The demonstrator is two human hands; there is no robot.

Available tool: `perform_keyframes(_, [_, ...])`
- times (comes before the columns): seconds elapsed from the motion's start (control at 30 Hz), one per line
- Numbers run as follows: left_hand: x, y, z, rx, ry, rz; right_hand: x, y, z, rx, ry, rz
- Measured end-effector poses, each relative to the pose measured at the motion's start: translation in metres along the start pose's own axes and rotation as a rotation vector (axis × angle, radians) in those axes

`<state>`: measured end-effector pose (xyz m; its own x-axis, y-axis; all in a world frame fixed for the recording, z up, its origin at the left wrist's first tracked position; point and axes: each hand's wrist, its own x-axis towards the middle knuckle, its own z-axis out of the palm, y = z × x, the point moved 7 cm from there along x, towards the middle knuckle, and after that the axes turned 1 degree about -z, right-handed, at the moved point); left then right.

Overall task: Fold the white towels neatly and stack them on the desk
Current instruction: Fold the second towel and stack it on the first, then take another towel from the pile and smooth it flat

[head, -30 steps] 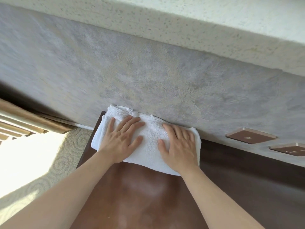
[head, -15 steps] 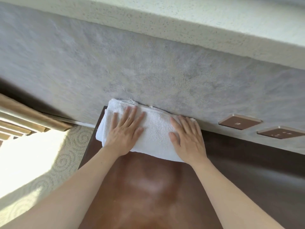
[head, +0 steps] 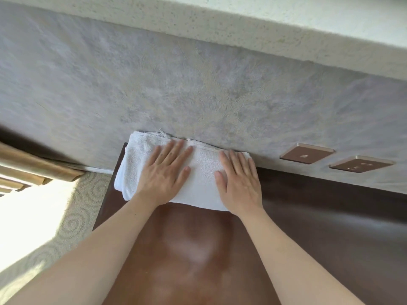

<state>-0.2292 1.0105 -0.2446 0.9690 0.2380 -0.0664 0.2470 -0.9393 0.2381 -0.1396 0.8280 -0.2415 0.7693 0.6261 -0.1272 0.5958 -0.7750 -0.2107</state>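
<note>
The towel (head: 198, 172) lies folded into a thick oblong at the far left corner of the tabletop (head: 198, 249), its far edge against the wall (head: 198, 84) and its left end hanging a little over the tabletop's left edge. A few loose threads show along its far edge. The left hand (head: 164, 172) rests flat on its left half and the right hand (head: 239, 181) flat on its right half; neither has a grip on the cloth, the fingers lying straight and slightly spread, pressing down.

Judging by its layered look, this towel is folded and the hands are smoothing or squaring it. Whether it is one towel or several stacked cannot be told from here. No unfolded towel shows anywhere in view, so how many are left is unknown. The near tabletop is bare glossy brown. Two wall plates (head: 307, 153) sit on the wall to the right, and patterned carpet (head: 72, 216) lies left of the tabletop.
</note>
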Motion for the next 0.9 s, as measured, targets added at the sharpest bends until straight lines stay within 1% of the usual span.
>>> perform_keyframes(0.07, [-0.001,-0.025,-0.002,0.017,-0.021,-0.051,-0.004,0.021,0.002,0.018,-0.043,0.065])
perform_keyframes(0.13, [-0.002,-0.037,-0.005,0.051,-0.040,-0.043,-0.006,0.030,-0.002,-0.009,-0.036,0.083])
perform_keyframes(0.23, [-0.004,-0.027,-0.015,-0.006,0.038,-0.019,-0.003,0.017,-0.014,-0.073,0.011,0.095])
perform_keyframes(0.27, [-0.007,-0.018,-0.017,-0.027,0.070,0.012,-0.003,0.006,-0.018,-0.062,0.030,0.080])
perform_keyframes(0.37, [-0.022,-0.002,-0.010,-0.020,0.118,0.127,-0.005,-0.027,-0.008,-0.013,0.047,-0.075])
perform_keyframes(0.43, [-0.029,-0.018,-0.007,0.024,0.131,0.183,-0.006,-0.030,0.005,-0.025,0.016,-0.124])
perform_keyframes(0.5, [-0.030,-0.041,-0.008,0.058,0.150,0.225,-0.004,-0.023,0.011,-0.048,0.026,-0.130])
perform_keyframes(0.6, [-0.021,-0.063,-0.012,0.030,0.174,0.260,0.000,-0.021,0.013,-0.042,0.049,-0.140])
perform_keyframes(0.73, [-0.019,-0.062,-0.013,-0.004,0.202,0.246,0.000,-0.021,0.013,-0.033,0.045,-0.134])
perform_keyframes(0.83, [-0.025,-0.050,-0.022,-0.030,0.245,0.183,-0.002,-0.021,0.010,-0.029,-0.009,-0.130])
perform_keyframes(0.9, [-0.022,-0.030,-0.026,-0.071,0.241,0.131,-0.003,-0.022,0.005,-0.013,-0.047,-0.113])
